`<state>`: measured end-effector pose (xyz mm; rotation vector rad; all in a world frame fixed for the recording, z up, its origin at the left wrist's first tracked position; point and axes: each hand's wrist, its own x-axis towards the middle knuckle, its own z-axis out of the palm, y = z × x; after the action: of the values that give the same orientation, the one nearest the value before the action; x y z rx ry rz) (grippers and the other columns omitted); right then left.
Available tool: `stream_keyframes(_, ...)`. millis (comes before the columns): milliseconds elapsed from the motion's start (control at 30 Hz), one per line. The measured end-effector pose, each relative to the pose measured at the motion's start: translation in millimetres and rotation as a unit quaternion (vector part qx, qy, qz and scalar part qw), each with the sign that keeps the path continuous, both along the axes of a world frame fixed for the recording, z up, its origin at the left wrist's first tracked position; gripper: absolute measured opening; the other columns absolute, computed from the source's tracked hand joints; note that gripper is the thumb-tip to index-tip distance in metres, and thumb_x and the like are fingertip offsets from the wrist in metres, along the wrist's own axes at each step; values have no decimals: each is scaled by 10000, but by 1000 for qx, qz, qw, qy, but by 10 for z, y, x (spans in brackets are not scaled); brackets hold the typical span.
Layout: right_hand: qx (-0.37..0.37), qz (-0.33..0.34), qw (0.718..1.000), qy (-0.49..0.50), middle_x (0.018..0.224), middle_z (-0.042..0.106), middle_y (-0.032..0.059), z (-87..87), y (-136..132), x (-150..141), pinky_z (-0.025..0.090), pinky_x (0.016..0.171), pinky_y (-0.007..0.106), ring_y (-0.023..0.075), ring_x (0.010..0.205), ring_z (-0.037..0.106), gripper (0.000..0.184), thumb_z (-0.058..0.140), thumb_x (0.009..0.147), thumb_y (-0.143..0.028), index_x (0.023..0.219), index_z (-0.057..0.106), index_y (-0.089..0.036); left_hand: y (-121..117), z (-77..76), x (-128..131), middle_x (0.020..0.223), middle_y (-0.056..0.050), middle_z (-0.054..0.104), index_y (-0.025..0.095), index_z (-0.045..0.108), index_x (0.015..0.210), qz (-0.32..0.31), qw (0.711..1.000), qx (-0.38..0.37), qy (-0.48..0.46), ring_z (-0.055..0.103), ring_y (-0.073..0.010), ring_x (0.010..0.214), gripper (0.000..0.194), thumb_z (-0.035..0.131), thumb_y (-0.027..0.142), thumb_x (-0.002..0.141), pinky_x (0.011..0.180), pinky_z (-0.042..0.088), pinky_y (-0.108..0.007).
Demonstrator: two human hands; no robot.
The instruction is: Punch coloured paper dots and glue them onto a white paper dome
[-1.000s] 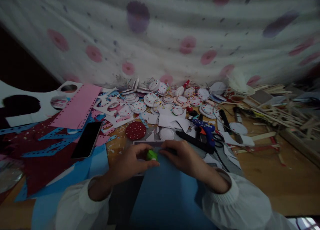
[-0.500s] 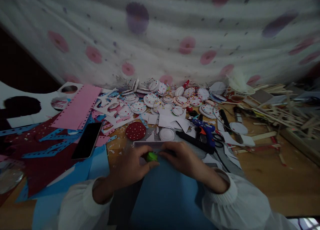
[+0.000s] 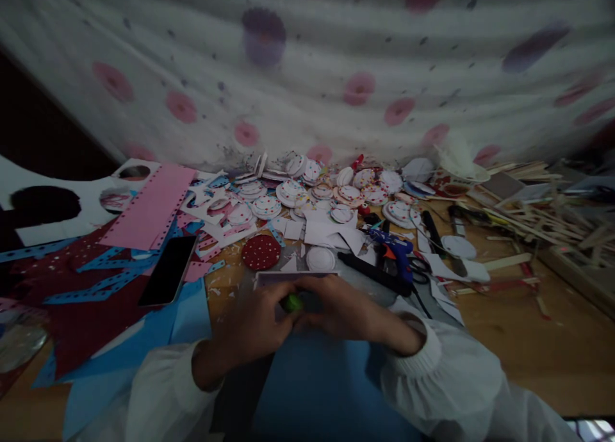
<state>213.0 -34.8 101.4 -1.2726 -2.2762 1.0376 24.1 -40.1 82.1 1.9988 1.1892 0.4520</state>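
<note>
Left hand (image 3: pixel 257 320) gripped a small green object (image 3: pixel 293 302). Right hand (image 3: pixel 343 307) curled beside it; its hold could not be determined

I can't read any text, label, brand, number or sign anywhere in my view.
</note>
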Motion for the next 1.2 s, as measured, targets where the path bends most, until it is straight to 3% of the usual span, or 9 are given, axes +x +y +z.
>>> stream_keyframes(133, -23, 24, 999, 4, 1152, 720, 55, -28, 17, 54, 517, 909, 311, 259, 1045, 670, 427, 762, 774, -243, 1189, 664, -225, 38, 42, 6, 965, -16, 739, 212, 688, 1079, -13, 998, -69, -1, 671, -225, 878, 316, 592, 171, 781, 753, 495, -313)
stream_keyframes(200, -36, 36, 999, 5, 1218, 691, 68, -24, 21, 130, 514, 932, 321, 265, 1093, 651, 570, 807, 729, -283, 1265, 619, -232, 65, 65, -7, 901, -20, 735, 197, 702, 1008, -10, 995, -96, 5, 667, -213, 823, 227, 617, 254, 806, 708, 488, -297)
stream_keyframes(267, -38, 40, 998, 0, 1259, 667, 83, -12, 17, 222, 505, 952, 327, 258, 1122, 636, 620, 811, 719, -253, 1299, 591, -228, 87, 89, -34, 913, -27, 734, 192, 700, 1014, -2, 995, -103, 4, 666, -214, 835, 266, 655, 356, 810, 725, 489, -294)
stream_keyframes(400, -10, -14, 999, -29, 943, 739, 76, 6, -11, 339, 524, 781, 301, 205, 864, 677, 158, 642, 860, -169, 994, 723, -194, 104, 148, -98, 952, -21, 730, 182, 697, 1018, -17, 991, -130, -33, 663, -212, 876, 336, 698, 423, 784, 759, 493, -268)
stream_keyframes(467, -3, -28, 999, -17, 834, 729, 43, 7, -27, 340, 513, 710, 280, 181, 771, 663, 93, 638, 862, -167, 889, 723, -194, 105, 182, -117, 921, 0, 728, 195, 704, 976, -29, 988, -147, -41, 659, -205, 862, 298, 694, 423, 785, 743, 490, -253)
stream_keyframes(767, 8, -37, 996, 79, 883, 748, 42, -47, -27, 278, 522, 733, 289, 186, 787, 670, 132, 644, 838, -177, 943, 723, -176, 91, 210, -99, 866, 6, 721, 201, 704, 909, -46, 990, -133, 15, 642, -206, 814, 310, 737, 460, 741, 708, 460, -256)
stream_keyframes(1033, 5, -30, 995, 96, 917, 755, 23, -23, -46, 270, 519, 762, 280, 186, 812, 677, 204, 635, 817, -121, 975, 723, -217, 83, 157, -96, 954, -14, 728, 210, 696, 1004, -33, 992, -121, 29, 651, -245, 896, 408, 723, 520, 739, 758, 458, -287)
stream_keyframes(1200, 21, -26, 996, 82, 979, 745, 58, -98, -45, 259, 513, 805, 325, 217, 876, 673, 209, 643, 831, -172, 1032, 692, -203, 98, 97, -114, 903, -5, 708, 218, 687, 931, -30, 991, -127, 22, 647, -228, 861, 377, 708, 543, 741, 725, 460, -270)
